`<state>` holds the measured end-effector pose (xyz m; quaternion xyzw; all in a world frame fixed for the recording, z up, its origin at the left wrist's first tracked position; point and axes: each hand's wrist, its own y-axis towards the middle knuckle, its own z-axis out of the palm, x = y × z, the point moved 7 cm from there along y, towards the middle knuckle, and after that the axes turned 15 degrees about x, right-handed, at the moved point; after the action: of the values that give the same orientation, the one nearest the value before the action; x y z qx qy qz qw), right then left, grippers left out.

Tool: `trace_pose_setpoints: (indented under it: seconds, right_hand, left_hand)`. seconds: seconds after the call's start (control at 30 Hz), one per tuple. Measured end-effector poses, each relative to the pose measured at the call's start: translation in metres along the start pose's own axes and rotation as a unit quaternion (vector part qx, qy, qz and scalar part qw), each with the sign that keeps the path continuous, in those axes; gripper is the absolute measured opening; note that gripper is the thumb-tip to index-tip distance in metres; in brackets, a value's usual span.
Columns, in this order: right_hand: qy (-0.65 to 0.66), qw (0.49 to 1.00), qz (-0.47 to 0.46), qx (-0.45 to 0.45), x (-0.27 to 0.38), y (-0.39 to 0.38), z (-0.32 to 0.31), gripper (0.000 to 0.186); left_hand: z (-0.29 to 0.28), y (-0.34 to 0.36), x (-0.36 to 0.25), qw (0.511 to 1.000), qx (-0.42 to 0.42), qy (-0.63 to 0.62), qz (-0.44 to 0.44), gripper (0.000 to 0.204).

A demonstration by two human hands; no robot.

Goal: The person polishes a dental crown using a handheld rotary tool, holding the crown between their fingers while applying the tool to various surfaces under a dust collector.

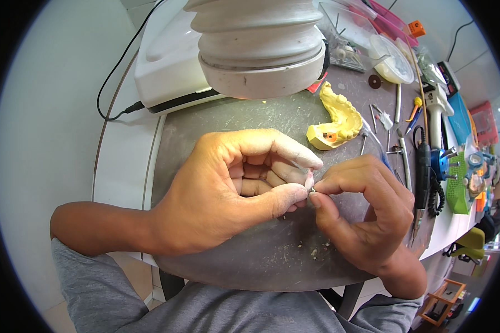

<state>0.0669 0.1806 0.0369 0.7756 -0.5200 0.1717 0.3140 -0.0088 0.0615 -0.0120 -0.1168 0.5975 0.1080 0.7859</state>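
Note:
Over the middle of the bench, my left hand (211, 194) pinches a small pinkish-white piece (309, 178) between its thumb and forefinger. Pale dust coats those fingertips. My right hand (369, 205) meets it from the right, thumb and forefinger closed on a tiny metallic bit (312, 190) at the lower end of the piece. The fingertips partly hide both, so their exact kind does not show. Just beyond my hands lies a yellow plaster dental cast (344, 119), a horseshoe-shaped jaw with a reddish-brown hole at its near end.
A ribbed white suction hose (261, 50) hangs above the bench beside a white machine (172, 66). Slim tools, a brown disc (374, 81) and a corded handpiece (423, 177) lie rightward. Clear bins (350, 33) stand behind. Crumbs dot the grey bench mat (233, 269).

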Motion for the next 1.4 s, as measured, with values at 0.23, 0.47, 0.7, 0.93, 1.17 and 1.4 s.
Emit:
trace_pose_setpoints:
  seconds: [0.23, 0.47, 0.7, 0.93, 1.17, 1.4]
  right_hand:
    - [0.006, 1.0, -0.007, 0.002, -0.0002, 0.0002, -0.0001, 0.016]
    - [0.021, 1.0, -0.004, 0.006, -0.0034, -0.0004, -0.0008, 0.014]
    - [0.018, 1.0, -0.001, 0.013, -0.0026, -0.0011, -0.0005, 0.014]
    - [0.012, 1.0, -0.002, 0.006, -0.002, -0.0004, -0.0005, 0.014]
    - [0.015, 1.0, 0.009, 0.008, -0.0037, -0.0019, -0.001, 0.014]
    - [0.021, 1.0, 0.009, 0.007, -0.0008, -0.0016, -0.0018, 0.014]
  left_hand:
    - [0.0008, 0.0007, 0.0007, 0.999, -0.007, -0.034, -0.006, 0.027]
    - [0.0004, 0.0016, 0.001, 1.0, 0.0, -0.026, -0.007, 0.028]
    - [0.0009, 0.0008, 0.002, 0.999, -0.003, -0.034, -0.005, 0.031]
    - [0.001, 0.0013, 0.0006, 1.0, 0.004, -0.016, 0.008, 0.031]
    - [0.0002, 0.0014, 0.0017, 1.0, -0.004, -0.014, 0.013, 0.032]
    - [0.0016, 0.0003, -0.0005, 0.999, -0.014, -0.028, 0.013, 0.031]
